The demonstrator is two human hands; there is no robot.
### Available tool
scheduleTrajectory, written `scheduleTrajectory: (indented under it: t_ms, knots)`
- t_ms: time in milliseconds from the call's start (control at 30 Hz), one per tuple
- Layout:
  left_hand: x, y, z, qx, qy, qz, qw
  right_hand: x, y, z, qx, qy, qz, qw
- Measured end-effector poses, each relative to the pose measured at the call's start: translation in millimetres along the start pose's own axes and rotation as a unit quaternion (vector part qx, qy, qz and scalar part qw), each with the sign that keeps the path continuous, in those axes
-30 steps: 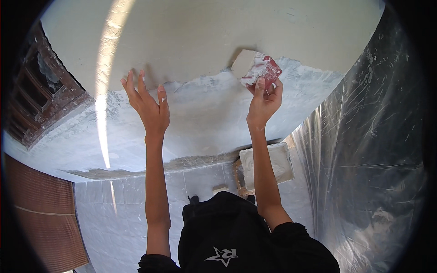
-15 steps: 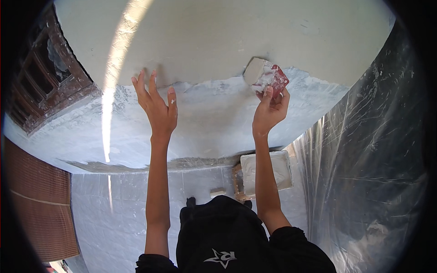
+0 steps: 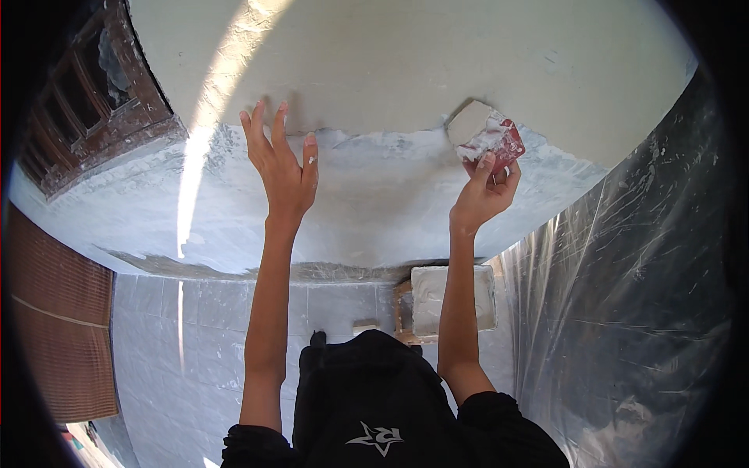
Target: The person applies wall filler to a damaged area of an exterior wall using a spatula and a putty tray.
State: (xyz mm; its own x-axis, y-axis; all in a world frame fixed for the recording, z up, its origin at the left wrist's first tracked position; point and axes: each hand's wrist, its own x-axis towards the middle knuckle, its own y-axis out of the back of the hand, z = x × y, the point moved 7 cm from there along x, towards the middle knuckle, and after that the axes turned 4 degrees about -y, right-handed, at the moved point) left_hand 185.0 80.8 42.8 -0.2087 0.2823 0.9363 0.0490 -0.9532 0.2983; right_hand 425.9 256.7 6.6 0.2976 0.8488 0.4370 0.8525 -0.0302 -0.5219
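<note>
My right hand grips a red putty scraper between thumb and fingers. Pale, wet-looking putty is smeared over the scraper, and its broad cream-coated end lies close against the wall. To the left, my left hand is raised with its fingers spread and holds nothing. Its fingertips are at the wall, but whether they touch it I cannot tell. A specks of putty clings to the left thumb. Both hands are along a ragged border between the smooth beige coat above and the whitish, patchy surface below.
Below the wall, a square tray of putty rests on a wooden stool or crate, partly behind my right forearm. A small pale block lies near it. Clear plastic sheeting hangs at right. A wooden window and brown blind are at left.
The view has shifted slightly, so the wall and both hands appear farther right. My hands keep about the same places on the wall, and the grip on the scraper is unchanged.
</note>
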Motion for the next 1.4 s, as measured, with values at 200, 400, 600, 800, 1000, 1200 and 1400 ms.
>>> scheduleTrajectory:
  t_ms: [200,400,600,800,1000,1200,1400]
  knots:
    - [2,-11,9,-0.035,0.004,0.016,0.999,-49,-63,9,-0.007,0.054,-0.178,0.982]
    - [1,2,1,-0.026,0.007,0.021,0.999,7,-6,16,-0.016,0.016,-0.063,0.998]
    - [-3,-2,6,-0.021,0.016,0.008,1.0,-1,-17,-11,0.052,0.034,-0.117,0.991]
    - [4,-14,22,-0.024,-0.002,-0.022,0.999,-18,-66,4,-0.027,0.082,-0.182,0.979]
    - [12,4,11,-0.02,0.006,0.002,1.0,21,-9,-14,0.012,0.035,0.012,0.999]
    - [16,5,12,-0.014,-0.002,0.028,1.0,-20,-73,-5,0.064,0.017,-0.185,0.981]
    - [16,20,7,0.002,-0.009,0.023,1.0,12,-23,13,0.03,-0.02,-0.042,0.998]
